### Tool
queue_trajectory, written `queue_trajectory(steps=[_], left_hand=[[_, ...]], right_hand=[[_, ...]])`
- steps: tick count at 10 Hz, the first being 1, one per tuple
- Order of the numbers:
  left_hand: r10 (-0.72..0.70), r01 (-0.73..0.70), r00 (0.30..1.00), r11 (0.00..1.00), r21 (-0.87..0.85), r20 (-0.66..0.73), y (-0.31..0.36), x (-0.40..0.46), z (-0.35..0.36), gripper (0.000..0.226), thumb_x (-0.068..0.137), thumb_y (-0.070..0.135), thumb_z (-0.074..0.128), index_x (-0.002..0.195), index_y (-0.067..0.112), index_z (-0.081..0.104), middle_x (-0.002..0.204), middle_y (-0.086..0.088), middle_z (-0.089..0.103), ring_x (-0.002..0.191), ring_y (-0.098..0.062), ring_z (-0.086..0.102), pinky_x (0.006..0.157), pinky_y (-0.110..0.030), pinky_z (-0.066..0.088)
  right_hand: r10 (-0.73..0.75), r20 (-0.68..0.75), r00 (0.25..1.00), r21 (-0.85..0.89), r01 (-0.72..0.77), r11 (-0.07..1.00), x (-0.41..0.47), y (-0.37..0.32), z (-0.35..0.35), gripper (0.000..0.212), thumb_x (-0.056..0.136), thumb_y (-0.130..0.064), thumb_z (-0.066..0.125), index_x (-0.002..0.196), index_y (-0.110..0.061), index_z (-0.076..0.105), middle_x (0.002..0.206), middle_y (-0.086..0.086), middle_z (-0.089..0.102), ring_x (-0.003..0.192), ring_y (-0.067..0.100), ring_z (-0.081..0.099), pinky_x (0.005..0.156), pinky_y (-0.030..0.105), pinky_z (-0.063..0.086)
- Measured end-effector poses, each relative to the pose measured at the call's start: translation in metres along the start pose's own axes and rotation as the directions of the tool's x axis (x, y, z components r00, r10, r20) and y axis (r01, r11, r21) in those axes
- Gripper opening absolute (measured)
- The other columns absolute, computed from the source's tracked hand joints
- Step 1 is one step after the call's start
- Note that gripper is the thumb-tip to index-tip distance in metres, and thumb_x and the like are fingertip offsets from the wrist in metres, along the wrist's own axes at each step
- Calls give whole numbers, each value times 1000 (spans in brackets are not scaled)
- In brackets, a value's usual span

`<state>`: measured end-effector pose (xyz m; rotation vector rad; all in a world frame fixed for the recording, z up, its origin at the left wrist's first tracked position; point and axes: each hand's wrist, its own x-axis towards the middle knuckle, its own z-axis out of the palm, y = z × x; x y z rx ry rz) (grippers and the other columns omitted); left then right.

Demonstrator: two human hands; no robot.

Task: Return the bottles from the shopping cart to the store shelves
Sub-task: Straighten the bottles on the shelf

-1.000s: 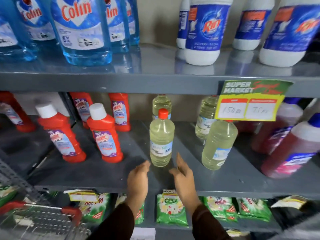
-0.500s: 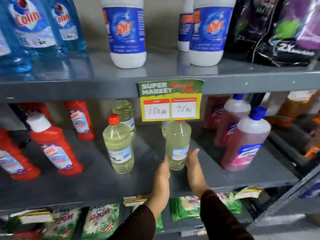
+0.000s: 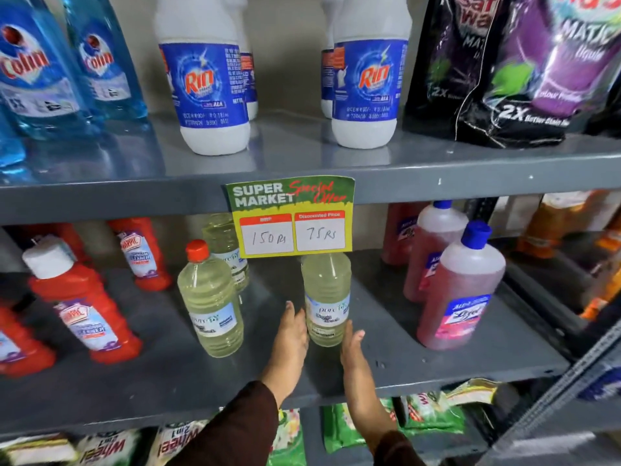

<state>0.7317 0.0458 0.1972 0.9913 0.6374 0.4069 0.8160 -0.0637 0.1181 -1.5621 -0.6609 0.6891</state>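
Both hands now flank the pale yellow bottle (image 3: 326,299) that stands upright on the middle shelf (image 3: 386,351), under the yellow price tag (image 3: 291,216) that hides its cap. A second ago they hovered near the other pale yellow bottle (image 3: 210,311) with the red cap, which now sits at 9 o'clock from the flanked one, a little apart. The left hand (image 3: 289,334) lies flat with fingers straight, its tips touching the bottle's left side; half a second ago it was just short of it. The right hand (image 3: 351,348) is likewise flat and spread, at the bottle's lower right; whether it touches is unclear. Neither hand wraps the bottle. At 3 o'clock stands a pink bottle (image 3: 460,294) with a blue cap, and red bottles (image 3: 84,307) stand farther off at 9 o'clock.
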Motion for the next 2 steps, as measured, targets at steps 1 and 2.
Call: queue_trajectory(steps=[1,2], left_hand=[[-38,38,999,999,17,-4,1,6,-4,68,98,57,14,149,17,31,157,-1,34,144,-12,30,107,-23,23],[-6,9,999,997,77,-40,1,-2,2,68,98,57,19,150,15,31,159,-4,30,148,-17,24,119,-29,17]], right_hand=[[22,-30,999,12,-21,1000,0,-5,3,38,95,-74,14,129,-75,31,158,-29,27,145,-8,24,126,42,14],[2,-95,996,16,0,1000,-14,-25,10,28,97,-71,20,117,-79,39,157,-23,32,147,0,27,125,40,18]])
